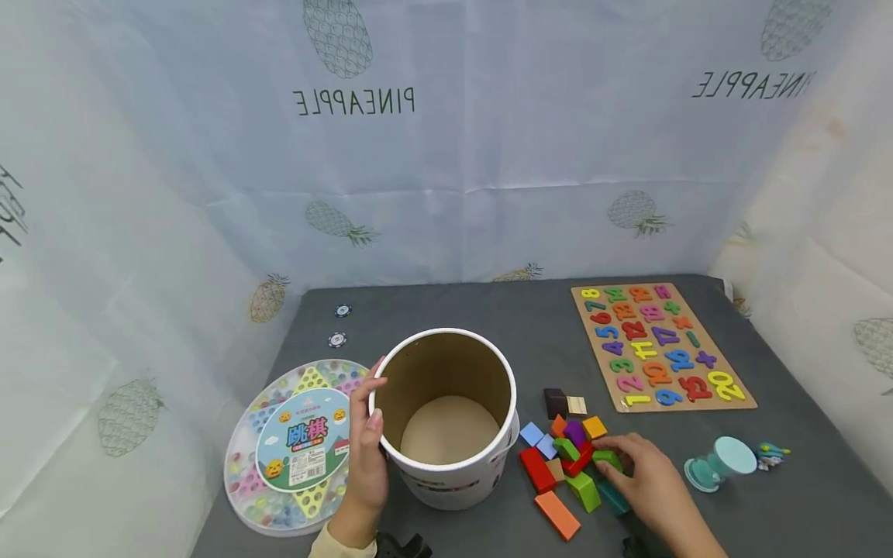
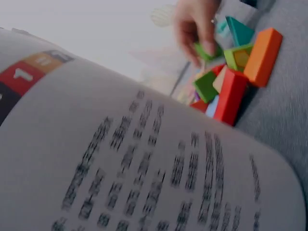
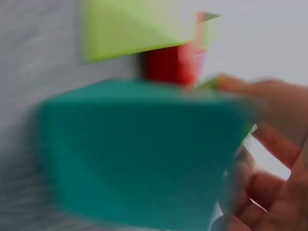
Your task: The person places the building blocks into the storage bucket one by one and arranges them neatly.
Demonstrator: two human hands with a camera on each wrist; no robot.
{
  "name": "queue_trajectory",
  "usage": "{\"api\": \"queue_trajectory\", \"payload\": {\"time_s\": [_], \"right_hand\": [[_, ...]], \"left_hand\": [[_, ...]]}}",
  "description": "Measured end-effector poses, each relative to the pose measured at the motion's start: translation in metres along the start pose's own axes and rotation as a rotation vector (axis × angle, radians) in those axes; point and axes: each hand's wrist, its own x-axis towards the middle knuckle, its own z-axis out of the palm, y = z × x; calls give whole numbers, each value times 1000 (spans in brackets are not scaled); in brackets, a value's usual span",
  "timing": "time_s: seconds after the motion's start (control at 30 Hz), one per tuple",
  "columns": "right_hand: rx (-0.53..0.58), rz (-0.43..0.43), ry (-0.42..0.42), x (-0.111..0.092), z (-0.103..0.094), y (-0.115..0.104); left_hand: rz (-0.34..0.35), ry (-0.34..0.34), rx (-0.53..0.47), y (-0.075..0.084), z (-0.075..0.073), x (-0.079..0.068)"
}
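A white bucket (image 1: 460, 473) with a tan inside stands tilted a little toward me. My left hand (image 1: 367, 457) grips it at the left, fingertips at the rim. In the left wrist view its printed wall (image 2: 120, 159) fills most of the frame. To the right of the bucket lies a heap of coloured wooden blocks, among them a red block (image 1: 537, 470) and an orange block (image 1: 558, 515). My right hand (image 1: 645, 480) pinches a green block (image 1: 608, 459) between thumb and fingers at the heap's right side. A teal block (image 3: 144, 154) is close beneath that hand.
Left of the bucket lies a round Chinese checkers board (image 1: 244, 473). Two chips (image 1: 337, 339) are behind it. A number puzzle board (image 1: 607, 364) is at the back right. A turquoise cup-shaped stand (image 1: 718, 465) lies tipped near a small blue figure (image 1: 770, 456).
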Motion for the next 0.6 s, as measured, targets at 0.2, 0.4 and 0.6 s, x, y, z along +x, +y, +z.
{"api": "queue_trajectory", "payload": {"time_s": [0.2,0.4,0.6], "right_hand": [[90,-159,271,-5,-33,-47],[352,-403,362,-4,-53,-117],[427,-528,362,7,-39,-170]], "left_hand": [[24,0,9,-3,1,0],[31,37,11,-3,4,3],[55,25,19,-3,3,2]]}}
